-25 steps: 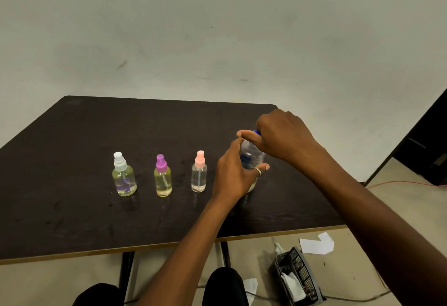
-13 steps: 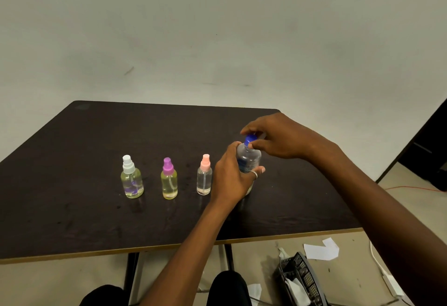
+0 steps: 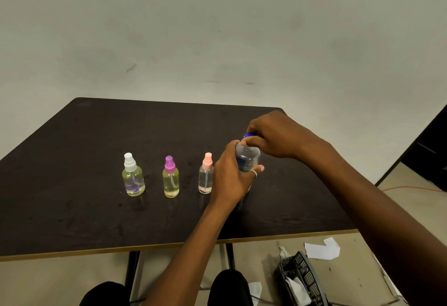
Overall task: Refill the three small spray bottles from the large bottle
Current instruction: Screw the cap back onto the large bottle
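Dark table [image 3: 72,160], pale edge strip along the near side. Three small bottles stand upright in a row left of centre, apart from one another, caps on. Leftmost: white-capped spray bottle [image 3: 133,177], round body, pale yellow liquid with purple bits low down. Next right: purple-capped spray bottle [image 3: 171,179], yellow liquid filling most of the body. Next right: pink-capped spray bottle [image 3: 206,177], slimmer, clear, with only a thin layer of liquid at the bottom. Just beside it on the right, the left hand [image 3: 232,179] is wrapped round the body of the large bottle [image 3: 248,158], back of the hand toward the camera, a ring [image 3: 253,173] on the digit that crosses the near side. The large bottle is upright, clear, with a blue patch of label; its foot is hidden behind the hand, so contact with the table cannot be told. On top sits the blue cap [image 3: 249,135] – the right hand [image 3: 278,133] comes over from the right and pinches it with curled fingertips, covering most of it. Whether the cap is loose – cannot tell. On the floor to the near right: a white paper scrap [image 3: 323,248] and a black mesh basket [image 3: 302,279] with white paper in it
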